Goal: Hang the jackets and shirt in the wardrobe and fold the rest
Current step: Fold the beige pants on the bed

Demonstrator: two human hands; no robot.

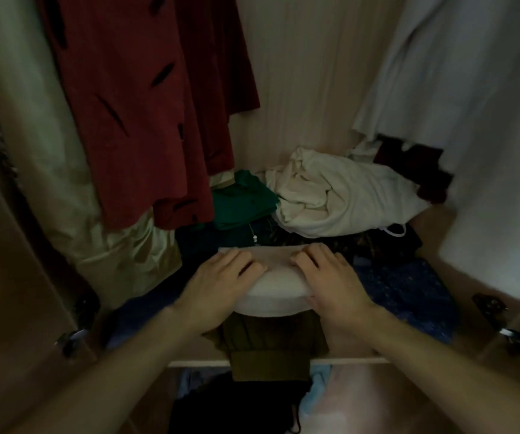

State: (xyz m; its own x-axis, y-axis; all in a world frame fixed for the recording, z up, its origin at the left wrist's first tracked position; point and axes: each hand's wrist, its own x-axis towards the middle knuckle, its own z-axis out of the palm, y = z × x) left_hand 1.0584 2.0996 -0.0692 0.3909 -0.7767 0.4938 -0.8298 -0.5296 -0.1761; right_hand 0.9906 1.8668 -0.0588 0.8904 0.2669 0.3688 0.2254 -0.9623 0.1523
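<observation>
A folded white garment [275,292] lies on a folded olive-brown garment [271,343] at the front of the wardrobe shelf [346,360]. My left hand [218,286] rests flat on the white garment's left side. On its right side my right hand [333,283] presses down, fingers fairly straight. A red garment with black marks [146,114] hangs at upper left, and a pale garment [471,89] hangs at the right.
Behind my hands the shelf holds a crumpled white cloth [340,195], a green garment [243,198], dark clothes and a blue patterned fabric [408,289]. A cream garment [111,245] hangs at the left. Open wardrobe doors with hinges [515,336] flank both sides. More clothes lie below the shelf.
</observation>
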